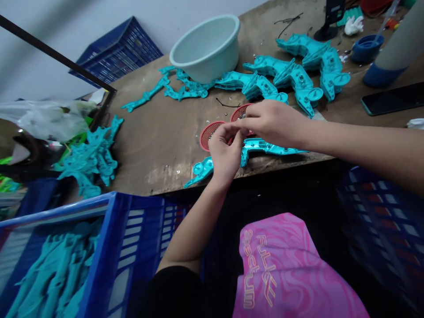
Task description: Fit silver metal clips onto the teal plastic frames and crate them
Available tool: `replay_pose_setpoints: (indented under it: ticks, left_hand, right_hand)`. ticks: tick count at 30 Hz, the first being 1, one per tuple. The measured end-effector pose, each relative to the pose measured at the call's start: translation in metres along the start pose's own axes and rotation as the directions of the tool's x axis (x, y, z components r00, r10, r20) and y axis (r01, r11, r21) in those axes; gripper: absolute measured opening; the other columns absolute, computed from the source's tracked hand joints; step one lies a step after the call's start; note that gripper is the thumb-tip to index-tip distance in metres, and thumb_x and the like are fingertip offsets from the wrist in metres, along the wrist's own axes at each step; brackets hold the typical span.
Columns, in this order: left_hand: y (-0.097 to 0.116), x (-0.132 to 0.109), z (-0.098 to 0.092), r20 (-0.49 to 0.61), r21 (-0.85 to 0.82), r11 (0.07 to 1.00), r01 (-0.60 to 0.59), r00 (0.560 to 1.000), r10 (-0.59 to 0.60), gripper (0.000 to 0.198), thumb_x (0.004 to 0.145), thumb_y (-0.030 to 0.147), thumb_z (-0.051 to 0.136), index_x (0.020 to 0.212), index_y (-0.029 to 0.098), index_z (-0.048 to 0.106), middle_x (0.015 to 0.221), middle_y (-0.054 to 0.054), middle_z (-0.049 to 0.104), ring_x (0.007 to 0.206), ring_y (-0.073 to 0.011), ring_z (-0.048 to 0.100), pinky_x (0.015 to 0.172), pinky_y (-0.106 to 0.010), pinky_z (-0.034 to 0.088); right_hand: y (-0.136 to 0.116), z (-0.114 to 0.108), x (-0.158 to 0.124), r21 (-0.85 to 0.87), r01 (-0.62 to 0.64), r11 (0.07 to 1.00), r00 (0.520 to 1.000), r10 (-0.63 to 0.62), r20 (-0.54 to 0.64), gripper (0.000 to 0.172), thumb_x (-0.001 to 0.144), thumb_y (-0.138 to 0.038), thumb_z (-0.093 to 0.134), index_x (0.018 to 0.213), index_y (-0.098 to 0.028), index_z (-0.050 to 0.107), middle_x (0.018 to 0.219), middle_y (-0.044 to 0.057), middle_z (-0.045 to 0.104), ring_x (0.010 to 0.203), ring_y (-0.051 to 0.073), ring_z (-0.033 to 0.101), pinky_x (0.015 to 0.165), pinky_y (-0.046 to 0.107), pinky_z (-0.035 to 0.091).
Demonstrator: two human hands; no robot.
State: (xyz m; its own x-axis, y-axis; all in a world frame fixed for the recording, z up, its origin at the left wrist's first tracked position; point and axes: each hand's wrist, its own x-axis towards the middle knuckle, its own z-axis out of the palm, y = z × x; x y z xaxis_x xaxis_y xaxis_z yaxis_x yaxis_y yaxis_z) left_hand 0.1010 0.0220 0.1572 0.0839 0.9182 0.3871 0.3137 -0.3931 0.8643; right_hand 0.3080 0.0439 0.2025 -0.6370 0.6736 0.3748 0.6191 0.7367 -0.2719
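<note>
Two red discs (208, 135) between left hand (225, 157), right hand (273, 123), by bench edge (165, 191).

A row of moulded plastic parts (294, 75) lies across the far half of the table (159, 150), with a plastic basin (205, 48) just behind its left end. A phone (394, 98) lies right of the row. Two mesh discs (208, 134) sit near the table's near edge, just beyond another moulded part (265, 147). A crate (56, 260) holding more parts stands at near left, below the table's edge; a second crate (115, 51) stands beyond the table's far-left corner.
</note>
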Motion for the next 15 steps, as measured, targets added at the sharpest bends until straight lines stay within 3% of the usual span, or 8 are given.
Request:
replay_pose_setpoints:
  ticks: [2, 4, 6, 8, 15]
  left_hand:
    - [-0.013, -0.004, 0.002, -0.004, 0.117, 0.987, -0.108, 0.994, 0.109, 0.029, 0.11, 0.041, 0.07, 0.13, 0.021, 0.074, 0.121, -0.01, 0.084, 0.112, -0.0248, 0.081, 0.101, -0.04, 0.067]
    - [-0.03, -0.008, 0.002, 0.141, 0.314, 0.916, -0.249, 0.967, 0.214, 0.032, 0.108, 0.034, 0.07, 0.136, 0.02, 0.074, 0.135, -0.013, 0.081, 0.132, -0.0304, 0.076, 0.119, -0.049, 0.06]
    - [-0.046, -0.013, 0.003, 0.351, 0.459, 0.814, -0.356, 0.914, 0.203, 0.037, 0.103, 0.032, 0.075, 0.137, 0.018, 0.076, 0.145, -0.016, 0.078, 0.143, -0.0364, 0.07, 0.128, -0.056, 0.053]
    - [-0.058, -0.016, 0.004, 0.467, 0.529, 0.752, -0.393, 0.875, 0.129, 0.04, 0.102, 0.029, 0.073, 0.139, 0.016, 0.076, 0.152, -0.019, 0.075, 0.146, -0.0385, 0.068, 0.127, -0.057, 0.053]
    - [-0.081, -0.026, 0.011, 0.446, 0.592, 0.695, -0.409, 0.884, 0.141, 0.045, 0.104, 0.014, 0.055, 0.143, 0.018, 0.077, 0.159, -0.017, 0.071, 0.151, -0.0342, 0.064, 0.125, -0.054, 0.053]
  right_hand:
    - [0.008, 0.002, 0.002, 0.027, -0.061, 0.998, 0.998, 0.061, 0.016, 0.036, 0.108, -0.018, 0.058, 0.131, -0.019, 0.086, 0.12, 0.012, 0.08, 0.106, 0.028, 0.071, 0.09, 0.039, 0.048]
    - [0.022, 0.006, 0.003, 0.087, -0.129, 0.988, 0.989, 0.122, 0.082, 0.028, 0.104, -0.019, 0.064, 0.114, -0.021, 0.09, 0.11, 0.009, 0.083, 0.102, 0.026, 0.072, 0.092, 0.039, 0.049]
    - [0.039, 0.013, 0.004, 0.126, -0.153, 0.98, 0.973, 0.126, 0.195, 0.025, 0.1, -0.019, 0.068, 0.107, -0.024, 0.091, 0.102, 0.005, 0.085, 0.1, 0.026, 0.073, 0.095, 0.04, 0.051]
    - [0.052, 0.021, 0.004, 0.147, -0.138, 0.979, 0.955, 0.093, 0.282, 0.025, 0.097, -0.019, 0.07, 0.107, -0.027, 0.092, 0.099, 0.003, 0.086, 0.098, 0.025, 0.074, 0.095, 0.04, 0.052]
    - [0.061, 0.053, 0.007, 0.176, -0.063, 0.982, 0.943, 0.001, 0.332, 0.028, 0.099, -0.017, 0.065, 0.108, -0.023, 0.09, 0.106, 0.005, 0.088, 0.096, 0.022, 0.075, 0.089, 0.033, 0.052]
